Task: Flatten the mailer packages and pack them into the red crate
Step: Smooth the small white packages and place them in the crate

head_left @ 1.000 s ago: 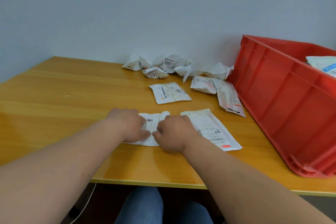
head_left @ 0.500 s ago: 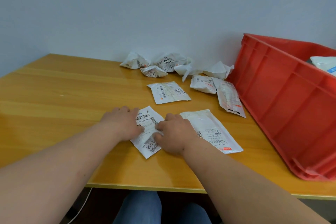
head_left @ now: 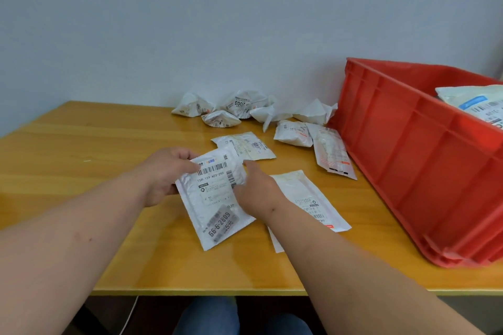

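Note:
A white mailer (head_left: 215, 198) with barcodes and the number 66-6-2609 is held flat and tilted just above the table. My left hand (head_left: 163, 171) grips its upper left edge. My right hand (head_left: 255, 187) holds its right side. A second flat mailer (head_left: 307, 198) lies under my right wrist. Two more flattened mailers (head_left: 250, 145) (head_left: 333, 153) lie farther back. Several crumpled mailers (head_left: 239, 107) are heaped by the wall. The red crate (head_left: 413, 160) stands at the right with a mailer (head_left: 476, 102) inside.
The wooden table (head_left: 81, 149) runs to a front edge near my body. A grey wall stands close behind the heap. My knees show below the table edge.
The mailer has been unfolded, turned lengthwise and lifted off the table between both hands. The camera has tipped slightly upward.

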Motion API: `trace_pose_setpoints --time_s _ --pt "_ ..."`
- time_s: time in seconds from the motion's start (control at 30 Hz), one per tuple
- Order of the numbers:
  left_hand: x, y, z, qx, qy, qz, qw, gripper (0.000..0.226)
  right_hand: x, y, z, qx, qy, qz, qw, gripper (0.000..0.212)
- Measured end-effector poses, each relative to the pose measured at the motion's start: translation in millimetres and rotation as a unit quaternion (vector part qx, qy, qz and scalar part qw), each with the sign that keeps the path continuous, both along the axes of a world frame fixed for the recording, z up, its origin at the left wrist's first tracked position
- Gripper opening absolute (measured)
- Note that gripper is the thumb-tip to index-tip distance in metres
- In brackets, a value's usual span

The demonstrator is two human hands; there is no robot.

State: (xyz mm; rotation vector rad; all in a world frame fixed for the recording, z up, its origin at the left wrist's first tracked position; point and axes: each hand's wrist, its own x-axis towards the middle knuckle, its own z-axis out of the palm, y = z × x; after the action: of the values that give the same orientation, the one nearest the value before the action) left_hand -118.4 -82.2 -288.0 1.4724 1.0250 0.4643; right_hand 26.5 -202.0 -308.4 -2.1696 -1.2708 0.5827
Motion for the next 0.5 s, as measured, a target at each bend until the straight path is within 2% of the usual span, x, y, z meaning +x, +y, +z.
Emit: trace_pose_setpoints --time_s 0.1,0.17,0.27,0.37,0.43,0.5 --pt "11.9 -3.0 7.5 -0.006 -0.065 0.042 0.997 0.028 8.4 -4.5 4.9 0.03 0.005 -0.034 0.999 0.057" --pt "21.1 -5.7 7.3 -0.033 -0.08 0.066 0.994 0.038 14.2 -9.0 5.0 0.041 0.006 -0.052 0.998 0.056" --pt "32.0 -14.0 1.7 -0.021 -0.002 0.05 0.999 0.038 23.2 -17.5 8.9 0.032 0.002 -0.07 0.997 0.052" --pt "38.0 -19.9 -7.2 0.069 0.103 0.021 0.992 0.029 40.1 -29.0 12.4 -0.016 -0.087 -0.123 0.988 0.048" --pt "39.8 -20.6 -11.1 0.129 0.148 0.005 0.981 0.029 53.2 -37.4 10.2 -0.072 -0.141 -0.152 0.976 0.046" --pt "40.9 -18.6 -16.1 0.221 0.226 -0.024 0.948 0.038 63.1 -44.1 5.6 -0.143 -0.138 -0.174 0.964 0.05"
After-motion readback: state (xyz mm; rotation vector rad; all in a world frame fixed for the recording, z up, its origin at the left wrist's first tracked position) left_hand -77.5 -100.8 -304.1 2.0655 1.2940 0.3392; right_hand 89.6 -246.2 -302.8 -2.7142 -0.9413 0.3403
